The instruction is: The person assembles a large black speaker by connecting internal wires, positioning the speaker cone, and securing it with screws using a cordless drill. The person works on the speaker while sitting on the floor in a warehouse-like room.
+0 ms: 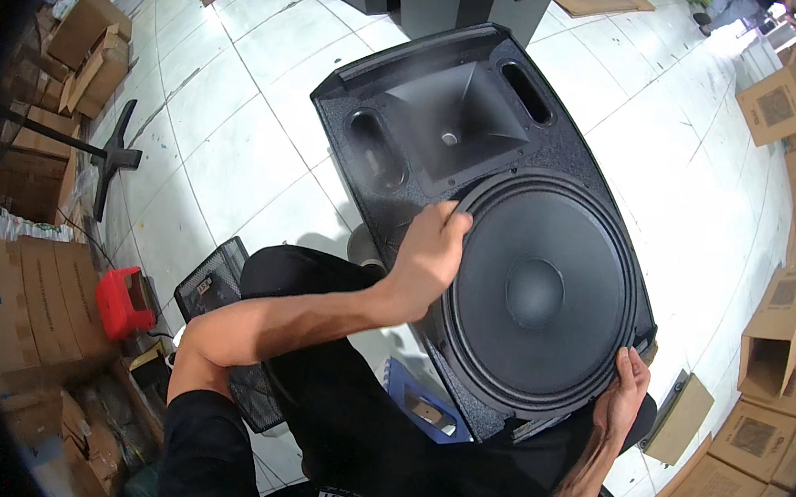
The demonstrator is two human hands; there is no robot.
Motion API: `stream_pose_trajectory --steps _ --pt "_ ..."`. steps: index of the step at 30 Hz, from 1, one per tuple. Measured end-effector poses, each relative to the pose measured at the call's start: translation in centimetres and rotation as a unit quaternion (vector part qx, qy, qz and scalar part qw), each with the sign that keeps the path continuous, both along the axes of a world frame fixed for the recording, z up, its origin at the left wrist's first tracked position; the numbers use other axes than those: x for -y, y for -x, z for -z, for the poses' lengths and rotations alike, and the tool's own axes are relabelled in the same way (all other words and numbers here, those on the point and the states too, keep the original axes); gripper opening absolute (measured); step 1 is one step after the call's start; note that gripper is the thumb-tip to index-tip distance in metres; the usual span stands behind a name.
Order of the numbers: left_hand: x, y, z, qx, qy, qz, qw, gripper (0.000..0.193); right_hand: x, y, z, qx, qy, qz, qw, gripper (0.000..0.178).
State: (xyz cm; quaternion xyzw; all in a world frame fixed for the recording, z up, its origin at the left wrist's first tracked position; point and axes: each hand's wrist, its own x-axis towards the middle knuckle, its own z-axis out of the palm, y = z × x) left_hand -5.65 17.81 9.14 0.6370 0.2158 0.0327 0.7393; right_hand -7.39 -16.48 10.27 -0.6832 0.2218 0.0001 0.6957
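Note:
A black speaker cabinet (pixel 571 143) lies face up before me, with a horn flare (pixel 461 111) and two oval ports (pixel 528 93) at its far end. Over its near end sits a large round woofer (pixel 535 295) with a ribbed surround and a domed centre, turned cone side up. My left hand (pixel 426 256) is closed on the woofer's left rim. Lower right, the fingers of my right hand (pixel 622 390) grip the opposite rim. Part of the woofer's edge overhangs the cabinet on the left; whether it rests in the opening is hidden.
A perforated black grille (pixel 208 278) lies left of my knee, near a red plastic container (pixel 122 301). A blue tray (pixel 430 410) sits beside the cabinet. A black stand (pixel 116 159) is farther left. Cardboard boxes (pixel 52 311) line both sides; more cabinets (pixel 451 0) stand behind.

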Motion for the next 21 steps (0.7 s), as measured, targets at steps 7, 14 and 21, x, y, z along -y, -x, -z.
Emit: stream_pose_trajectory --steps 7,14,21 --pt "0.0 1.8 -0.3 -0.09 -0.004 0.059 0.994 0.047 1.3 -0.2 0.5 -0.009 0.038 0.033 0.999 0.037" --pt "-0.8 1.9 0.4 -0.122 -0.031 0.119 0.985 0.066 1.0 -0.3 0.0 -0.003 0.044 0.02 0.999 0.041" --pt "-1.3 1.5 -1.0 -0.141 -0.062 0.152 0.976 0.076 0.8 -0.9 -0.6 -0.028 0.016 -0.069 0.997 0.041"
